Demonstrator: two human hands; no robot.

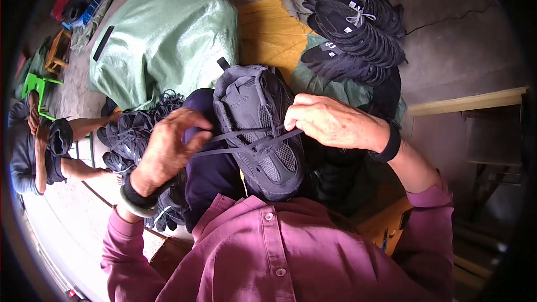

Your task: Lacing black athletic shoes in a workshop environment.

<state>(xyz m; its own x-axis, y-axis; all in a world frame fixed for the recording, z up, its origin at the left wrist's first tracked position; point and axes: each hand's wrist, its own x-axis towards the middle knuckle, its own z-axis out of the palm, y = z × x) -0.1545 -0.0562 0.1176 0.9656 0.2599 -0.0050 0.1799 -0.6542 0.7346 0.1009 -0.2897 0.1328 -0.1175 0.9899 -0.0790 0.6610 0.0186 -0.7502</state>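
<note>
A black-and-grey sneaker (250, 113) rests on my lap, its toe end close to my pink shirt and its heel loop pointing away. Two strands of dark shoelace (240, 149) stretch across it toward the left. My left hand (172, 144) is closed around these strands beside the shoe, with thumb and fingers curled. At the shoe's right edge my right hand (330, 120) pinches a lace close to the eyelets, its fingertips bent together. The palms and the lace ends inside both hands are hidden.
Dark shoes (131, 134) with loose laces heap at my left. Stacked black shoes (358, 31) lie far right. Ahead sits a pale green sack (168, 39) beside yellow sheeting (271, 28). Another person (33, 151) sits far left near a green stool (34, 85). A wooden ledge (470, 102) stands right.
</note>
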